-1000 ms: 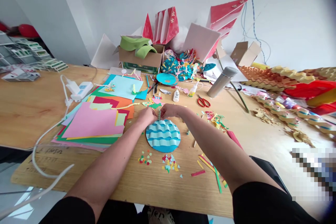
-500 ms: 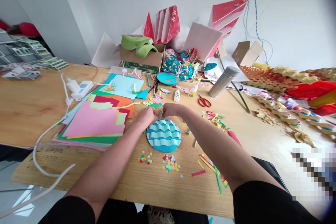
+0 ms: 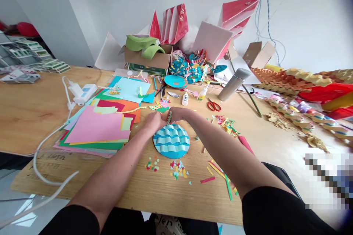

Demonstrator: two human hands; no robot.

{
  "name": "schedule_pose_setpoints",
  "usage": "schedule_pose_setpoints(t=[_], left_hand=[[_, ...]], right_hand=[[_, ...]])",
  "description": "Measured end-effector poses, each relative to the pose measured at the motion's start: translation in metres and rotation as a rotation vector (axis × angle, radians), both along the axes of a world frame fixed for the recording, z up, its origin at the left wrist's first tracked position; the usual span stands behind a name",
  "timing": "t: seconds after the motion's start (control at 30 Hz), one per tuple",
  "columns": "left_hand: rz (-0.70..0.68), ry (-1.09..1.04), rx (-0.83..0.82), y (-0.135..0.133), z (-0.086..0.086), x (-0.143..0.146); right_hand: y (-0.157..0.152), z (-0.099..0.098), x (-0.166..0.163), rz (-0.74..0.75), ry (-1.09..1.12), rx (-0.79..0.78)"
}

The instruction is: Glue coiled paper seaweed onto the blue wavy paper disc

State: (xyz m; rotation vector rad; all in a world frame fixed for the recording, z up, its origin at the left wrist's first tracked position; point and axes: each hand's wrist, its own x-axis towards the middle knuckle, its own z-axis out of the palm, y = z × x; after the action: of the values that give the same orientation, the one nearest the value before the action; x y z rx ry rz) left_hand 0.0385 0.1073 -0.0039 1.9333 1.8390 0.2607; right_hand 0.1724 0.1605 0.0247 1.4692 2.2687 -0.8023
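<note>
Just above the top edge of a round blue paper disc [image 3: 171,141] with raised wavy layers, my left hand [image 3: 154,122] and my right hand [image 3: 178,114] meet. Between their fingertips stands a small twisted green paper strip [image 3: 169,117], and both hands pinch it. The lower part of the strip is hidden by my fingers. A stack of coloured paper sheets [image 3: 96,128] lies to the left of my left hand. Small confetti-like paper scraps [image 3: 152,163] lie on the wooden table [image 3: 33,114] below the disc.
Red scissors [image 3: 214,106], a glue bottle [image 3: 185,99] and a steel flask [image 3: 233,84] stand beyond my hands. A cardboard box [image 3: 146,60] and paper crafts crowd the back. A white cable [image 3: 41,165] runs along the left side.
The green strip has shifted slightly right and now leans a little between my fingers. The whole view has drifted slightly with my head.
</note>
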Motion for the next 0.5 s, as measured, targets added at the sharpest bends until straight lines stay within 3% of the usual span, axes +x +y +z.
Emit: schedule_pose_setpoints(t=[0.5], left_hand=[[-0.026, 0.005, -0.038, -0.0019, 0.0059, -0.0004]], right_hand=[[-0.0014, 0.0029, 0.0058, 0.009, 0.022, -0.020]])
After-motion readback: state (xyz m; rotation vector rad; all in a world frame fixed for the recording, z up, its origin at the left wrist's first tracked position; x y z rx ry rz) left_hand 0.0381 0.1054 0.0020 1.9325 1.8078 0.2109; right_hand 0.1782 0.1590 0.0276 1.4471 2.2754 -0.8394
